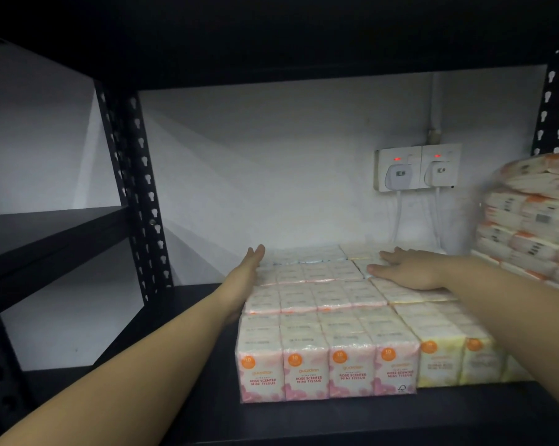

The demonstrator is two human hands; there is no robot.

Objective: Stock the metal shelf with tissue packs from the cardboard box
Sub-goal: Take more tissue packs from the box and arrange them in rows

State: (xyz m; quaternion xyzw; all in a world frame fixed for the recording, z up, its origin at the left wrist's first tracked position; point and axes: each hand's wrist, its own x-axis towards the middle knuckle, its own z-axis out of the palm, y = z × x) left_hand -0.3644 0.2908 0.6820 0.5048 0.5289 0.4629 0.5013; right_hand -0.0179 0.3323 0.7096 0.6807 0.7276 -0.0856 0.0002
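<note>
Looking down into the black metal shelf (304, 420) here, dim lighting so bear with me. The pink tissue packs (328, 373) sit at the front of the deck, four across, standing upright with their printed faces toward me. Each front reads "guardian" and "ROSE SCENTED MINI TISSUE", with an orange circle up top showing "10". The smaller line between the brand and the scent is too blurry to read. There's a small recycling-type tree logo on the rightmost pink one.

Behind that front row, more rows of the same pink packs run straight back toward the wall, so the whole block's long axis goes front to back. Touching them on the right are yellow tissue packs (458, 362), same orange circle, text too washed out to read.

My left hand (244, 272) is flat with fingers straight, pressed edge-on against the left side of the pink block, gripping nothing. My right hand (410, 268) lies palm down, fingers spread, resting on top of the packs near the back, also holding nothing.

Far right there's a big plastic-wrapped tissue bundle (529, 220), blurry, barcodes visible but unreadable. On the white wall behind, a double wall socket (416, 167) with two plugs in and two red lights on.
</note>
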